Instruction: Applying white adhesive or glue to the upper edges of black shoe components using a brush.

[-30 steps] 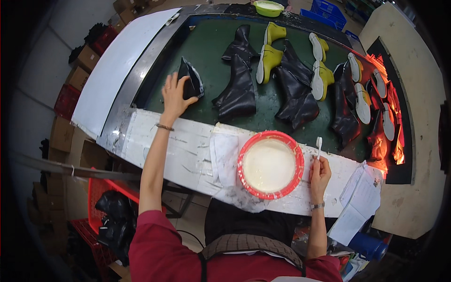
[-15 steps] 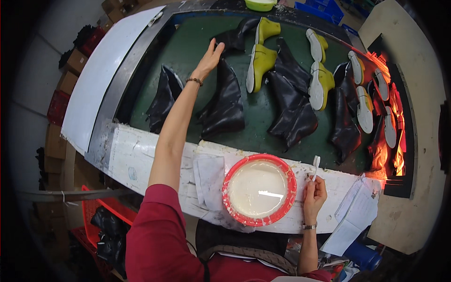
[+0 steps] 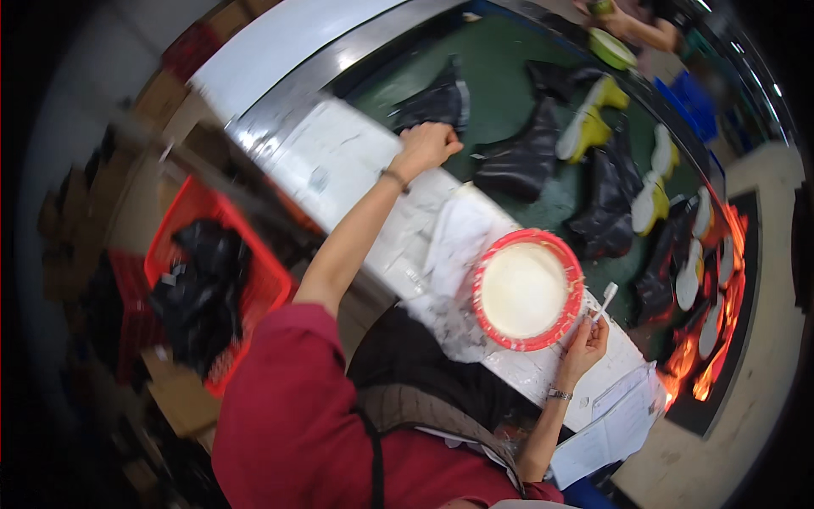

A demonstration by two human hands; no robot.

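My left hand [image 3: 430,150] is at the front edge of the green conveyor belt, fingers curled downward. It overlaps the lower edge of a black boot upper [image 3: 437,100]; whether it grips anything is hidden. Between thumb and fingers, my right hand [image 3: 585,346] holds a white toothbrush [image 3: 609,294], bristle end up. Just left of that hand, a red basin [image 3: 486,316] of creamy white liquid sits on the white board [image 3: 343,146]. Further along the belt lie more black uppers and yellow-sided soles [image 3: 588,127] with pale bottoms.
A red crate [image 3: 278,284] of black uppers stands to my left. A white cloth [image 3: 462,231] lies beside the basin, papers [image 3: 606,437] at the board's right end. Orange heater glow [image 3: 712,365] lights the belt's right end. Across the belt, another person's hand [image 3: 623,21] is near a green bowl [image 3: 612,49].
My view has swung left, bringing the red crate further in. My left hand has drawn back from the far upper to the belt's near edge and curled. The right still holds the toothbrush.
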